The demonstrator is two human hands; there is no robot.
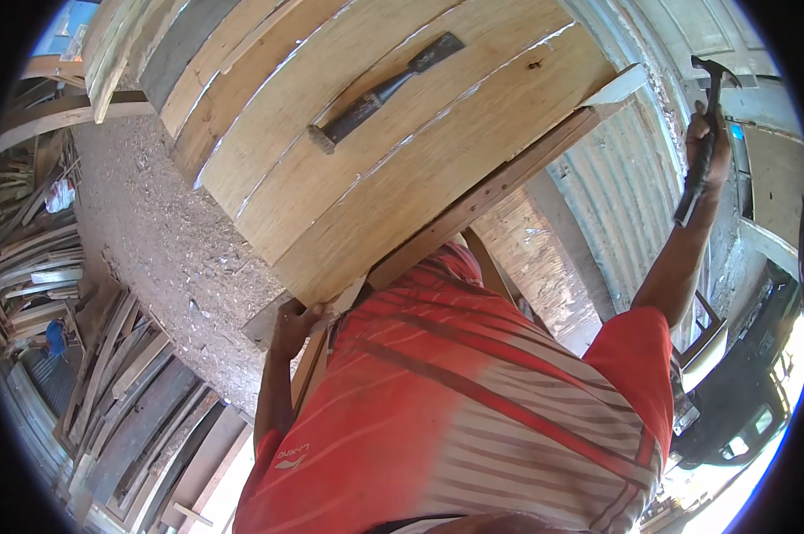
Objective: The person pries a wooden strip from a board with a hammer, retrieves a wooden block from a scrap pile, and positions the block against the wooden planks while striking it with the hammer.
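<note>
R hand (pixel 708 147) is gripping a hammer (pixel 699 182), fingers wrapping closed rnd the handle, head sticking up above them. L hand (pixel 293 326) is resting at the near corner of the plank panel (pixel 348 222); its fingers are showing only partly, so can't tell how far they're closing. Dark tool (pixel 377 98) is lying on the panel, fwd of L fingers, left of R.

Soft daylight across the wooden panel (pixel 411 182), white glare at lower right, fisheye curvature toward a black rim.
</note>
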